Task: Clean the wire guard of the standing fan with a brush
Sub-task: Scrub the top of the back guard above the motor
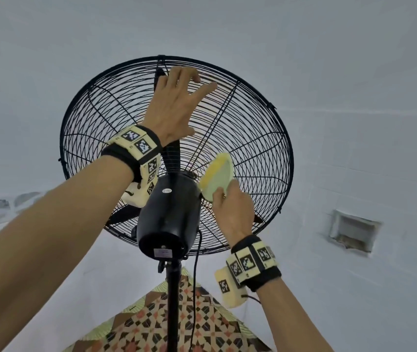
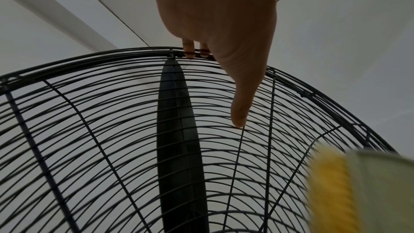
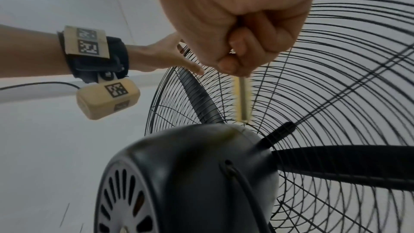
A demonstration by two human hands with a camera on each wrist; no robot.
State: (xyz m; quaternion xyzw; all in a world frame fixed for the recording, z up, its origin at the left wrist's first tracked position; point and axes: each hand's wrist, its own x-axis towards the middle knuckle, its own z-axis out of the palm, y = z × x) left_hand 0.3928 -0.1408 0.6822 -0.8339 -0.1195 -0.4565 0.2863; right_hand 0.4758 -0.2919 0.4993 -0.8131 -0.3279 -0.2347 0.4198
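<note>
From the head view, the left hand (image 1: 174,105) lay spread on the upper rear of the wire guard (image 1: 260,138), its fingers mostly straight and curled round nothing. The right hand (image 1: 232,212) gripped the brush (image 1: 217,177) just beside the motor housing (image 1: 169,214). With only flat fingers steadying it, a hard stroke could probably rock the tall fan on its pole (image 1: 173,301).

In the left wrist view, the fingertips (image 2: 189,54) touched the guard's top rim and the thumb pressed a wire; a fingertip could slip between wires towards the blade (image 2: 177,130).

In the right wrist view, the right hand's fingers (image 3: 246,42) were curled tight round the brush handle, bristles (image 3: 240,100) against the wires near the hub. The bristles could snag there and twist the handle loose.
</note>
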